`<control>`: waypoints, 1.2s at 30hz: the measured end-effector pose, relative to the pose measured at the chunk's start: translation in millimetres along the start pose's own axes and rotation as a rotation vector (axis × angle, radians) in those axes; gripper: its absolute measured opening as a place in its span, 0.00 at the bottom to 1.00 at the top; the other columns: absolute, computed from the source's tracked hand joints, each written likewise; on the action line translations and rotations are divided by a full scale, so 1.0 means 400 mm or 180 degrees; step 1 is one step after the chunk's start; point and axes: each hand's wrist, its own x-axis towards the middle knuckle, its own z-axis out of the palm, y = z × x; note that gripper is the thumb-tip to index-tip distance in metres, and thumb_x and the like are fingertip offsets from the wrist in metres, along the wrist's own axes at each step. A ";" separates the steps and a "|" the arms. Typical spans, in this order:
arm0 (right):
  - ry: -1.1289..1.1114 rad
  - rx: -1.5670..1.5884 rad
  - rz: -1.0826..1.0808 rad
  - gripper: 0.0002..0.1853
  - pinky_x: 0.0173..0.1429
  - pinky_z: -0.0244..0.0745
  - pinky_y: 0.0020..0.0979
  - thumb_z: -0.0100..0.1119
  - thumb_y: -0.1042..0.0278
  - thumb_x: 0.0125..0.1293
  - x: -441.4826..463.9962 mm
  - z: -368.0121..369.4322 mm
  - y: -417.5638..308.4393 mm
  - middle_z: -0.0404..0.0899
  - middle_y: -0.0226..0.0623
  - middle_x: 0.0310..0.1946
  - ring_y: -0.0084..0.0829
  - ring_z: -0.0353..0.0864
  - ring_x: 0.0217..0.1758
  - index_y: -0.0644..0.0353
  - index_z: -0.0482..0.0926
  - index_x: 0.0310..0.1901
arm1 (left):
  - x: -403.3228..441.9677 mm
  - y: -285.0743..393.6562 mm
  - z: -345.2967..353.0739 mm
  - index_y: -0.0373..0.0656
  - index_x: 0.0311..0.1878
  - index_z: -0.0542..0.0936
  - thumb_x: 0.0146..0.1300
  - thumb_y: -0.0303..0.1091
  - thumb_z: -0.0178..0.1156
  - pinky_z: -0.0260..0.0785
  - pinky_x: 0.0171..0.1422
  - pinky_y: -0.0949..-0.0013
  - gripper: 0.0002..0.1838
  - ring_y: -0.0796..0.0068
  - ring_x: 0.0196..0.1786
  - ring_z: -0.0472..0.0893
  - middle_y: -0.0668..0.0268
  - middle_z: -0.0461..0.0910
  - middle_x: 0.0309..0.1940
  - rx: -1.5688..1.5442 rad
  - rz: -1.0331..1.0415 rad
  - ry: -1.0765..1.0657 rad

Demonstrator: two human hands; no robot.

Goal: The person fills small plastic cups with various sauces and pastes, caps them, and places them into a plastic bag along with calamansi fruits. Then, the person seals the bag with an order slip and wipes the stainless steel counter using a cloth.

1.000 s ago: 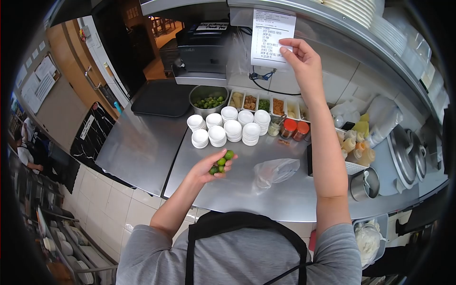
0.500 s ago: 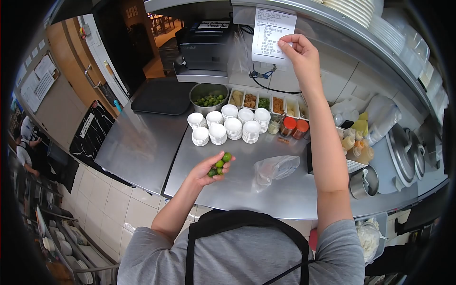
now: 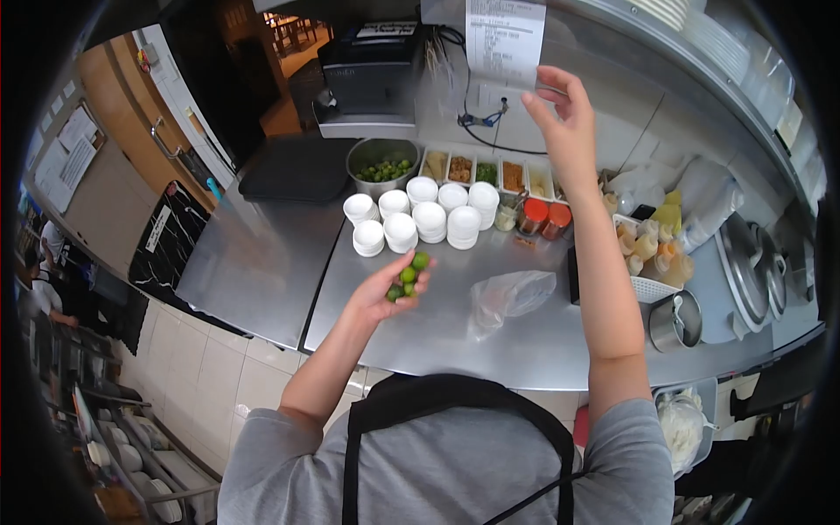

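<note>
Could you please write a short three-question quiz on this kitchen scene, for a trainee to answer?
1. Multiple choice: what does the person's left hand hold?
a) a white dish
b) small green fruits
c) a spoon

2. True or false: the see-through plastic bag lies on the metal counter.

3. Fill in the missing word: the two side-by-side jars near the stacked white dishes have ____ lids.

Key: 1. b; 2. true; 3. red
</note>
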 end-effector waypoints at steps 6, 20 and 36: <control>-0.2068 -0.0128 0.0498 0.21 0.53 0.66 0.35 0.60 0.69 0.49 -0.292 -0.002 -0.024 0.73 0.45 0.45 0.43 0.71 0.49 0.58 0.74 0.48 | 0.050 -0.010 0.044 0.39 0.50 0.70 0.64 0.48 0.47 0.70 0.24 0.78 0.21 0.71 0.36 0.78 0.64 0.75 0.36 -0.0245 -0.0057 -0.0056; -0.2524 -0.0074 0.1052 0.17 0.36 0.70 0.28 0.62 0.72 0.48 -0.379 -0.031 0.008 0.77 0.38 0.31 0.29 0.75 0.30 0.58 0.77 0.43 | 0.094 -0.049 0.083 0.31 0.56 0.62 0.66 0.48 0.42 0.66 0.58 0.50 0.28 0.52 0.57 0.69 0.50 0.67 0.52 -0.0582 -0.0126 -0.0261; -0.2702 -0.0542 0.1074 0.19 0.35 0.72 0.29 0.60 0.79 0.46 -0.416 -0.023 0.011 0.73 0.40 0.38 0.31 0.76 0.31 0.63 0.75 0.44 | 0.122 -0.073 0.053 0.36 0.52 0.67 0.63 0.37 0.51 0.71 0.54 0.57 0.19 0.62 0.51 0.74 0.54 0.70 0.49 -0.0577 -0.0051 -0.0028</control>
